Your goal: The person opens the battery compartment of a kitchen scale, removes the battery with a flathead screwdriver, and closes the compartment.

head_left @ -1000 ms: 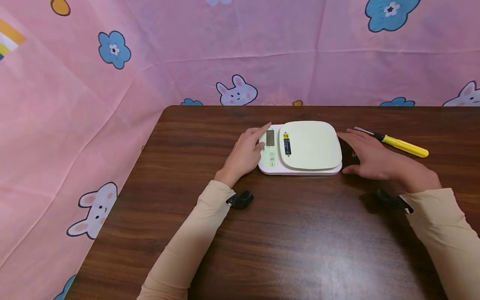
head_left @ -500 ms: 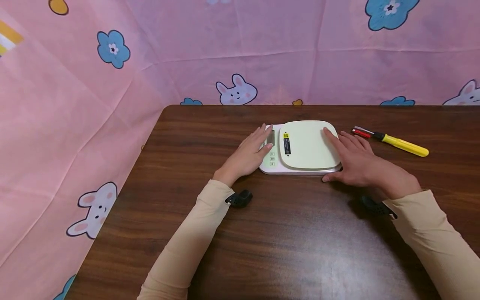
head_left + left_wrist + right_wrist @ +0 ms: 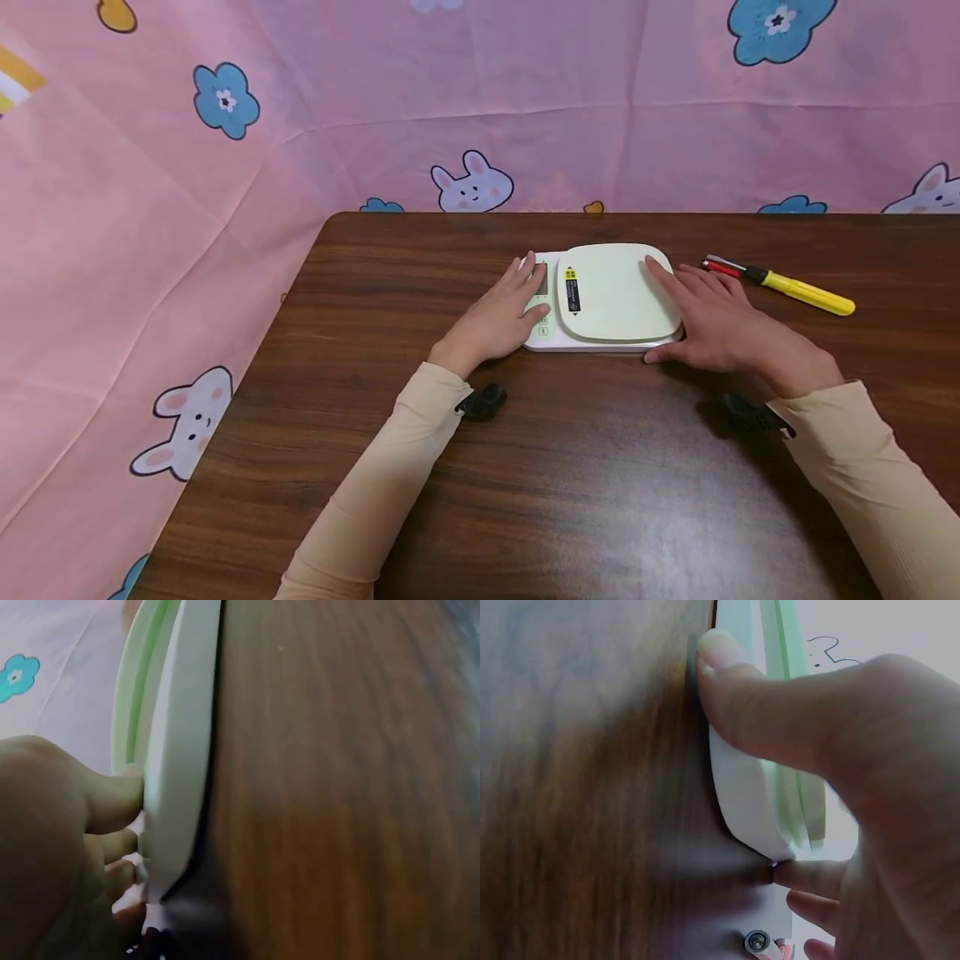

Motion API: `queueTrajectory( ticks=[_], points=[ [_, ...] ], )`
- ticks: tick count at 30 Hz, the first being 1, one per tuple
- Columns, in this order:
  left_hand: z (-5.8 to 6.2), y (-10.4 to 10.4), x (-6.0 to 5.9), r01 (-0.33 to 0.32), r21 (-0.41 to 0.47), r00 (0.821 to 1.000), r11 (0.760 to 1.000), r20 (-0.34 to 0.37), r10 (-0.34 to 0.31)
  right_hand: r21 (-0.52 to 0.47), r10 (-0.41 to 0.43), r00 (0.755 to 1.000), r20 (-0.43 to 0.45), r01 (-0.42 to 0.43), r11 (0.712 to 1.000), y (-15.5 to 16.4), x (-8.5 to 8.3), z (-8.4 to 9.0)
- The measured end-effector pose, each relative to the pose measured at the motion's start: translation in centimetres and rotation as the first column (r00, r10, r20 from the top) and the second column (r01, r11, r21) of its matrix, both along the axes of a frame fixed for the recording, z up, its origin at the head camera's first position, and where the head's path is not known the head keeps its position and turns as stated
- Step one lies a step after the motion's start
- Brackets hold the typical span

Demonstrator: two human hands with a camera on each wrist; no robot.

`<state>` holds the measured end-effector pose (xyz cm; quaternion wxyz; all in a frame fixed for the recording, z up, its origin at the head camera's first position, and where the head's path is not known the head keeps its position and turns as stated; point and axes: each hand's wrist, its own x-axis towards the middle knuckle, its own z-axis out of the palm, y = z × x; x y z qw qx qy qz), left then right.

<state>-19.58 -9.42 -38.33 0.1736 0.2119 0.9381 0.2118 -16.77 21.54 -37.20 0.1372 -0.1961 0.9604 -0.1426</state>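
Note:
A kitchen scale (image 3: 538, 340) with a pale, rounded weighing plate (image 3: 618, 292) lies flat on the table. My left hand (image 3: 487, 325) rests across its control panel, fingers extended over the display and partly hiding it. In the left wrist view, the left thumb (image 3: 116, 796) touches the upper edge of the scale. At the other end, my right hand (image 3: 723, 333) spreads around the right side, index finger over the plate. The right thumb (image 3: 739, 697) lies against the front side of the scale in the right wrist view, with other fingers (image 3: 814, 877) by its end.
Behind my right hand lies a yellow-handled screwdriver (image 3: 810, 293). Beside its shaft is a small red battery (image 3: 720, 267); a battery end (image 3: 757, 942) also shows in the right wrist view. A pink patterned cloth (image 3: 570, 108) hangs behind the wooden table (image 3: 600, 500).
My right hand has moved left from beside the scale onto its right end, uncovering the red battery. My left hand has spread its fingers farther over the panel. The scale has stayed in place.

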Motion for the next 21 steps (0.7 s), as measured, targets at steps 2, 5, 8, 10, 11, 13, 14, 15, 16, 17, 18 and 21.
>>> queueTrajectory(
  ticks=[2, 5, 8, 10, 11, 13, 14, 15, 16, 17, 18, 21],
  points=[
    [0.1, -0.1, 0.1, 0.005, -0.021, 1.0, 1.0, 0.01, -0.005, 0.005, -0.004, 1.0, -0.006, 0.004, 1.0, 0.1, 0.0, -0.1],
    [0.8, -0.2, 0.4, 0.009, -0.041, 0.999, 0.999, 0.038, -0.007, 0.009, -0.004, 1.0, -0.027, 0.005, 1.0, 0.3, -0.1, -0.2],
    [1.4, -0.4, 0.7, 0.012, -0.074, 0.998, 0.997, 0.069, -0.007, 0.012, -0.001, 0.999, -0.049, 0.002, 1.0, 0.4, -0.2, -0.2],
    [1.7, -0.5, 0.9, 0.007, -0.1, 0.996, 0.995, 0.089, 0.002, 0.012, 0.006, 0.999, -0.054, -0.005, 1.0, 0.4, -0.3, -0.3],
    [1.8, -0.5, 1.0, 0.003, -0.112, 0.996, 0.994, 0.093, 0.007, 0.011, 0.01, 0.998, -0.054, -0.01, 1.0, 0.4, -0.3, -0.4],
    [1.8, -0.5, 1.0, -0.006, -0.111, 0.995, 0.994, 0.096, 0.016, 0.0, 0.018, 0.999, -0.049, -0.018, 1.0, 0.4, -0.3, -0.5],
    [1.6, -0.5, 1.0, -0.012, -0.095, 0.996, 0.995, 0.09, 0.021, -0.007, 0.02, 0.999, -0.044, -0.02, 1.0, 0.5, -0.3, -0.5],
    [1.4, -0.5, 0.9, -0.016, -0.076, 0.997, 0.997, 0.076, 0.022, -0.012, 0.023, 0.999, -0.037, -0.023, 1.0, 0.5, -0.3, -0.6],
    [1.2, -0.5, 0.7, -0.019, -0.052, 0.998, 0.998, 0.062, 0.022, -0.017, 0.025, 0.999, -0.034, -0.025, 1.0, 0.6, -0.2, -0.6],
    [1.0, -0.5, 0.5, -0.017, -0.03, 0.999, 0.999, 0.047, 0.019, -0.024, 0.026, 0.999, -0.033, -0.027, 0.999, 0.6, -0.2, -0.7],
    [0.8, -0.5, 0.4, -0.018, -0.005, 0.999, 1.0, 0.04, 0.018, -0.036, 0.027, 0.999, -0.036, -0.028, 0.999, 0.6, -0.2, -0.7],
    [0.4, -0.5, 0.0, -0.02, 0.029, 0.999, 0.999, 0.034, 0.019, -0.049, 0.034, 0.998, -0.059, -0.037, 0.998, 0.6, -0.2, -0.8]
  ],
)
